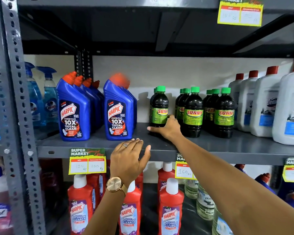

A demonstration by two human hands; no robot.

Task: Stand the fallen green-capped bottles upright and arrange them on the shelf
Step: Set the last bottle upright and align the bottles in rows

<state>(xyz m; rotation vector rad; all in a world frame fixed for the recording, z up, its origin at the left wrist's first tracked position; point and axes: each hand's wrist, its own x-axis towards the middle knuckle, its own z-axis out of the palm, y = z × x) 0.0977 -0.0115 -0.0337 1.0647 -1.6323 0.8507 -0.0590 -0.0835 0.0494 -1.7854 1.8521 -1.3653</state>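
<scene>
Several dark green-capped Sunny bottles stand upright in three rows on the grey shelf point(95, 143). My right hand point(166, 127) is wrapped around the lower part of the front bottle of the left row point(159, 106), thumb at its left side, fingers at its right. The middle row point(193, 112) and the right row point(225, 112) stand free to the right. My left hand point(129, 158), with a ring and a gold watch, rests fingers-apart on the shelf's front edge and holds nothing.
Blue Harpic bottles point(119, 109) stand left of the green-capped rows, white bottles with red caps point(265, 102) to the right, blue spray bottles point(49, 97) at far left. Red Harpic bathroom cleaners point(171, 207) fill the shelf below. Price tags point(87, 161) hang on the shelf edge.
</scene>
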